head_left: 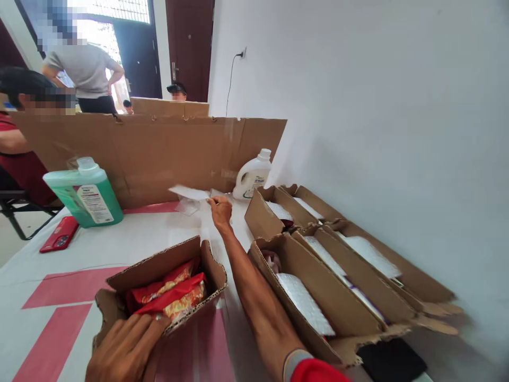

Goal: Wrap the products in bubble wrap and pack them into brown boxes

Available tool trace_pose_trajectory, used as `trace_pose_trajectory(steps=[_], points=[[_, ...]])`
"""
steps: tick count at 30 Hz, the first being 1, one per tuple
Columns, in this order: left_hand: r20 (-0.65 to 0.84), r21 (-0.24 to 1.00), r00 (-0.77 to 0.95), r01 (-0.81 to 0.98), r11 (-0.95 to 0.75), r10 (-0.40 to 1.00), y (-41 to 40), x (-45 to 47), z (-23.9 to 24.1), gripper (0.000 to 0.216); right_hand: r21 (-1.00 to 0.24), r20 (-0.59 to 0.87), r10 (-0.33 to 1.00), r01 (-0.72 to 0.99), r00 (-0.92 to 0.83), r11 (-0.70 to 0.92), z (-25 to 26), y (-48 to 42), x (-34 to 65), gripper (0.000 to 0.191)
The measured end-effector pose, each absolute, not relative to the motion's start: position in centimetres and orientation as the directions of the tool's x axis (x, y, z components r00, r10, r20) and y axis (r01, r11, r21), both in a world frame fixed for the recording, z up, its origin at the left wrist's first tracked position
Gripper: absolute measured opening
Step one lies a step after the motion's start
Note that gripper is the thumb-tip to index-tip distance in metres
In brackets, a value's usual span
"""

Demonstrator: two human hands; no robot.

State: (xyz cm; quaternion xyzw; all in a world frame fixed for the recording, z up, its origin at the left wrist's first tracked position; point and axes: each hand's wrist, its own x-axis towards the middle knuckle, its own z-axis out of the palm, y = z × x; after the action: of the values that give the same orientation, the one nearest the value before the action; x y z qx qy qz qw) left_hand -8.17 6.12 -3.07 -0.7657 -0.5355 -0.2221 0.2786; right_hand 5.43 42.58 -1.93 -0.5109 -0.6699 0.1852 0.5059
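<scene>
My left hand (125, 350) rests on the near edge of a small open cardboard box (210, 268) that holds red snack packets (170, 292); its fingers curl over the rim. My right hand (220, 209) reaches far across the table, fingers pinched on a sheet of clear bubble wrap (189, 195) lifted just above the tabletop.
Three open cartons (342, 302) lined with bubble wrap stand along the right wall. A green detergent jug (85, 193), a red phone (59, 234) and a white bottle (252, 176) stand before an upright cardboard screen (159, 154). Other people are behind it.
</scene>
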Motion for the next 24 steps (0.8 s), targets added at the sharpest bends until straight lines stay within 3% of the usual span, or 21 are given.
trace_pose_trajectory(steps=[6,9,14,17,19,24], points=[[0.690,-0.101,0.214,0.974,-0.201,0.692,6.6,-6.7,-1.4,0.019,-0.755,0.618,0.763,0.418,0.192,0.506,6.3,39.6,9.1,0.022],[0.697,-0.071,0.222,0.967,-0.243,0.681,6.9,-6.3,-0.4,0.020,-0.743,0.658,0.718,0.349,0.228,0.571,9.8,35.6,12.4,0.025],[0.718,-0.065,0.299,0.928,-0.366,0.628,8.4,-6.1,0.4,0.026,-0.800,0.595,0.792,0.009,0.134,0.600,13.0,25.9,18.2,0.039],[0.701,-0.036,0.301,0.920,-0.390,0.646,9.0,-5.7,1.1,0.022,-0.870,0.445,0.895,-0.258,-0.044,0.420,13.3,20.0,20.9,0.046],[0.733,0.056,0.203,0.933,-0.355,0.649,8.2,-5.1,1.9,0.021,-0.909,0.315,0.933,-0.339,-0.173,0.244,12.6,16.7,22.3,0.046],[0.690,0.510,-0.280,0.843,-0.173,0.667,1.5,-2.7,3.7,0.045,-0.882,-0.022,0.927,-0.430,-0.374,-0.194,8.0,11.1,24.2,0.042]])
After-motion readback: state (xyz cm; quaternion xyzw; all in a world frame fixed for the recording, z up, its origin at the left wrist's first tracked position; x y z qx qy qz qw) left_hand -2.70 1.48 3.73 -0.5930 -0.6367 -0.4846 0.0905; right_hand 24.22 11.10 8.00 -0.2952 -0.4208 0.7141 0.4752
